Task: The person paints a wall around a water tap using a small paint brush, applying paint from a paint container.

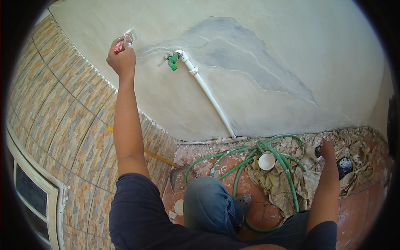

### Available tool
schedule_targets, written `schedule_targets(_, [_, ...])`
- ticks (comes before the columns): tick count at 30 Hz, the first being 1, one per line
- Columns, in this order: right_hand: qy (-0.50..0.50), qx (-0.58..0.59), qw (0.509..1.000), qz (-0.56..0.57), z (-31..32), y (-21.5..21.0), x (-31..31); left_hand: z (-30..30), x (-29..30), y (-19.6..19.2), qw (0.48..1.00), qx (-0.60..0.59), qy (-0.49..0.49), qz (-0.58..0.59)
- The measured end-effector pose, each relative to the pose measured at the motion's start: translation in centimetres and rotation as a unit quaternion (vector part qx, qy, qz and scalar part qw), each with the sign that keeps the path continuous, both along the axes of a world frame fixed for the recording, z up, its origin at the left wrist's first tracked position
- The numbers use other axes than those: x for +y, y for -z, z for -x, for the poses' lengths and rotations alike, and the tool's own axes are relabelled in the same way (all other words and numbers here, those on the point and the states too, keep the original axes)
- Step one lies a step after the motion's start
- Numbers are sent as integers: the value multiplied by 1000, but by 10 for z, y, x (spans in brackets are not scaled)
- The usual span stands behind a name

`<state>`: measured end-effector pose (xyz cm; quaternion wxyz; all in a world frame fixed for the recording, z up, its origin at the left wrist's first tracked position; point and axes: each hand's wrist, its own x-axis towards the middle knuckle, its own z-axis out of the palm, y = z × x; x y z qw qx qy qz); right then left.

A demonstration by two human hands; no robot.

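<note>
High at the left, my left hand (122, 58) is closed around a red-handled tool (119, 46). Its flat, whitish end (131, 35) is at the pale wall (179, 104); I cannot tell whether it is a brush or a scraper. Right of it, a grey patch with ragged edges (250, 54) spreads across the wall. My right hand (328, 149) hangs low on the right, above crumpled sheeting (358, 177). A small dark thing (318, 151) shows at its fingers, which are mostly hidden.
A green tap (172, 61) on a white pipe (212, 96) juts from the wall. Below lie a coiled green hose (287, 175), a white cup (266, 161), pale debris and a yellow-handled shovel (179, 177). Stone-patterned tiles (79, 121) and a framed window (31, 189) are left.
</note>
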<state>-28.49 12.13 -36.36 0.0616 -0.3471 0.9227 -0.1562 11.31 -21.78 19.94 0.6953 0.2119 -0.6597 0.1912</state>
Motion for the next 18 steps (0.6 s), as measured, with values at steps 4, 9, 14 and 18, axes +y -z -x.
schedule_targets(4, [8, -17, 1000, -14, 0, 1, -2, -14, -25, 3, 995, 6, -69, -70])
schedule_targets(9, [14, -13, 1000, -5, -2, -4, 0, -6, -39, 30, 988, 40, -76, -126])
schedule_targets(14, [32, -23, 999, -7, -6, -11, 2, 37, -25, 52, 993, -31, 33, -105])
schedule_targets(18, [13, -14, 1000, -2, -5, -9, 0, 74, 7, 80, 974, -109, 158, -124])
